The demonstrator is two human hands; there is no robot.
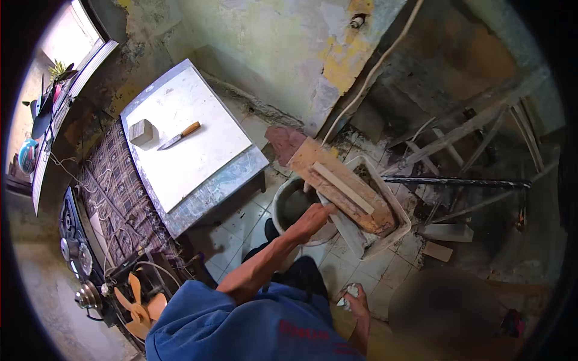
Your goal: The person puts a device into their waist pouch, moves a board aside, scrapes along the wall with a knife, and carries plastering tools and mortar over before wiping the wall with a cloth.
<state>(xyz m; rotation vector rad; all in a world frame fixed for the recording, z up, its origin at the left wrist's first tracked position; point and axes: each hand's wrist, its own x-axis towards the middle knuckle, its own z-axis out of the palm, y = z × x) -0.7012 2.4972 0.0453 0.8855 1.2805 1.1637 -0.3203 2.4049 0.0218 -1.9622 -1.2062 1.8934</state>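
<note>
My left hand (314, 221) is closed at the upper edge of a narrow grey board (344, 227), which slants down along a whitish plastic tub (404, 233). Just behind that hand stands a round bucket (276, 212) with greyish contents. Across the tub lies a brown wooden plank (304, 161), a paler strip (343, 188) on top of it. A reddish cloth (285, 144) covers or lies at the plank's far end. Low at the right, my right hand (358, 302) grips a crumpled whitish thing (348, 294), perhaps a rag.
To the left, a low table (211, 207) carries a white board (198, 162), a grey block (141, 133) and a wooden-handled knife (180, 136). An orange fan (138, 311) stands near my left side. A dark metal bar (457, 181) and wooden frames (457, 144) crowd the right.
</note>
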